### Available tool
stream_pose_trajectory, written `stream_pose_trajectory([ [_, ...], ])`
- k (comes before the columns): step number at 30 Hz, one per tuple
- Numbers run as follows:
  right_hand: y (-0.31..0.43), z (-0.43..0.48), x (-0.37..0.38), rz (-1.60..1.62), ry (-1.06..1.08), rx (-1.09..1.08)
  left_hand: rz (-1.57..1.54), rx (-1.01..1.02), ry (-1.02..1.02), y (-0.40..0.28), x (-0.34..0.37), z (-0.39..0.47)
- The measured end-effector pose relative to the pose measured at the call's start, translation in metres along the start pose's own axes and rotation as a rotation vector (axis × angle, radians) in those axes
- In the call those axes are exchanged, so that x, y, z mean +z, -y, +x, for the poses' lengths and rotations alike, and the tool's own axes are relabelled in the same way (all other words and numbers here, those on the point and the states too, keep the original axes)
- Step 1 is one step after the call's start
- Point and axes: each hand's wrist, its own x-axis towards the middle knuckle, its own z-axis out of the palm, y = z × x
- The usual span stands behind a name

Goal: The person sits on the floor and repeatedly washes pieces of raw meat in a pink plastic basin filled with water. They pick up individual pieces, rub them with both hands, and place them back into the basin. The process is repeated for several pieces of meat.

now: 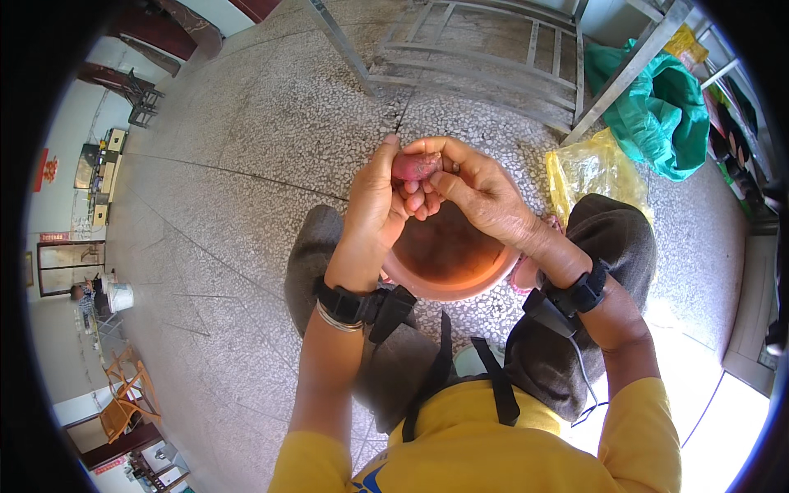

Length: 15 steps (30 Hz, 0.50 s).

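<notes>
A small, red-skinned tuber [414,167], which looks like a sweet potato, is held between my two hands above a basin. My left hand [375,200] supports it from the left and below, with curled fingers under it and the thumb pointing up. At its right end, my right hand [484,194] grips it between thumb and fingers. The reddish-brown basin [456,291] stands on the floor between my knees. Murky brown water [453,246] fills part of it, and whatever lies beneath is too blurred to tell. My hands hide the basin's far rim.
A crumpled yellow plastic bag [595,169] and a green woven sack [662,117] lie at the right, beside a metal rack [481,55]. Across the speckled floor [246,185], a wooden chair [126,394], a white bucket [120,297] and another person [86,299] appear at the far left.
</notes>
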Motion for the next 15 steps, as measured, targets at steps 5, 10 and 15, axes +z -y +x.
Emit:
stream_pose_trajectory([
  [5,-0.005,-0.002,0.004,-0.013,-0.014,-0.069,-0.078,0.057,0.021,0.005,0.005,-0.003],
  [10,-0.017,0.003,0.014,-0.112,-0.215,-0.138,-0.075,0.214,-0.15,0.013,0.021,-0.003],
  [15,-0.024,0.007,0.018,-0.19,-0.297,-0.18,-0.081,0.285,-0.125,0.016,0.024,-0.006],
])
